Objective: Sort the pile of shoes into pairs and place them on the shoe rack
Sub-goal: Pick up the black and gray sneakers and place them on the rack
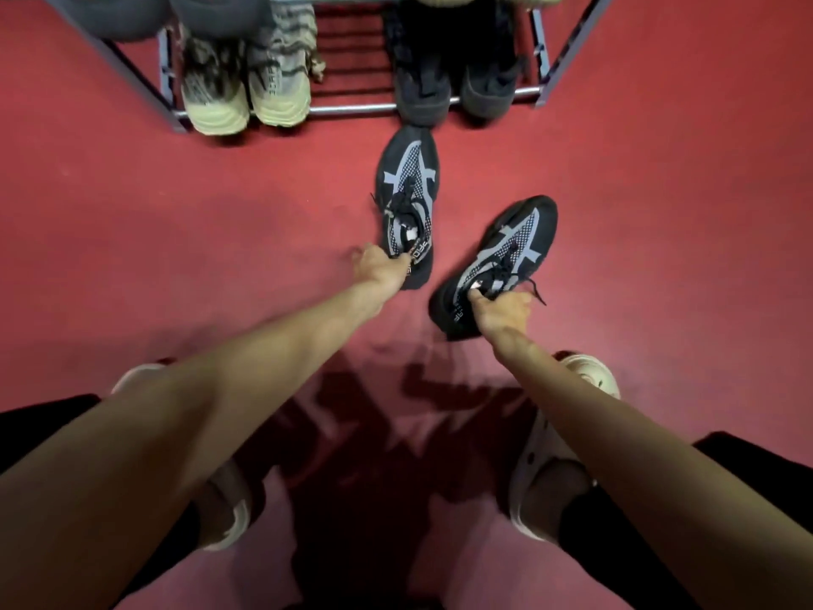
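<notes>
Two matching black sneakers with grey mesh are in front of the shoe rack (352, 110). My left hand (378, 266) grips the heel opening of the left sneaker (407, 200), whose toe points at the rack. My right hand (501, 312) pinches the tongue and collar of the right sneaker (501, 261), which is tilted with its toe up to the right. On the rack's bottom shelf a beige striped pair (244, 88) stands at the left and a black pair (453, 81) at the right.
The floor is red carpet (176, 213). More shoes sit on the upper shelf, a dark one (220, 11) at the top edge. My feet in pale clogs, one (554, 455) by my right forearm, stand below the hands.
</notes>
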`<state>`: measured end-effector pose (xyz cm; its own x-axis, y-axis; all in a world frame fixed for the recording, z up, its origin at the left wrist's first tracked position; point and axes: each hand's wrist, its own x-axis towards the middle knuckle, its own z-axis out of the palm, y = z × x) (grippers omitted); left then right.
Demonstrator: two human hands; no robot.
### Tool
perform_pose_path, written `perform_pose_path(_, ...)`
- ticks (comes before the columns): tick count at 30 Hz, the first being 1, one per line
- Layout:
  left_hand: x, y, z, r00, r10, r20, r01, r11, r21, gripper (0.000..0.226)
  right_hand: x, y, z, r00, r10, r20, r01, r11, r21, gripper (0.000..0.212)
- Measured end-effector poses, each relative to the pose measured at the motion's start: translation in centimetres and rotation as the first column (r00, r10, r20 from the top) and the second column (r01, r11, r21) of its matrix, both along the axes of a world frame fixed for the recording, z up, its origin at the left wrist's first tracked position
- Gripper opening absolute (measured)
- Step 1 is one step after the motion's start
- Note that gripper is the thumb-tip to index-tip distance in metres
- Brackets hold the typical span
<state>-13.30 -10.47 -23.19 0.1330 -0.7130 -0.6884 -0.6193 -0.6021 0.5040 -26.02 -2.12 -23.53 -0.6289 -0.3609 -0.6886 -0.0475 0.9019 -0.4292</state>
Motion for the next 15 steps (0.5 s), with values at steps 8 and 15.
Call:
perform_pose_path(8, 0.7, 0.2, -1.9, 0.975, 0.182, -0.129, -0.167, 0.979, 0.116, 0.043, -0.6, 1.1, -6.4, 0.992, -0.031, 0.119, 0.03, 0.999, 0.012, 0.112)
perform_pose_path(15, -0.1, -0.4, 0.1, 0.93, 0.267, -0.253, -0.187, 0.935, 0.301, 0.05, -0.4, 0.6, -2.5, 0.916, -0.188, 0.354, 0.209, 0.978, -0.023, 0.035)
